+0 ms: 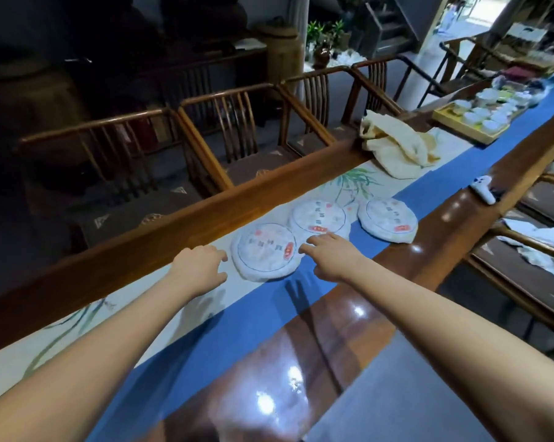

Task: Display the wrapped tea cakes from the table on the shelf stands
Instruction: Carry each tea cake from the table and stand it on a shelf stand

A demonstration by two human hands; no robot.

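Observation:
Three round tea cakes in white printed paper lie in a row on the table runner: the nearest tea cake (pixel 264 251), the middle tea cake (pixel 318 217) and the far tea cake (pixel 387 219). My left hand (pixel 199 266) hovers open just left of the nearest cake, fingertips close to its edge. On that cake's right side is my right hand (pixel 328 255), open, with its fingers reaching over the near edge of the middle cake. Neither hand holds anything. No shelf stands are in view.
The long wooden table (pixel 349 317) carries a blue and cream runner (pixel 237 327). Farther along lie a crumpled cream cloth (pixel 397 148), a wooden tray of white cups (pixel 480 118) and a small white object (pixel 484 189). Wooden chairs (pixel 224 132) line both sides.

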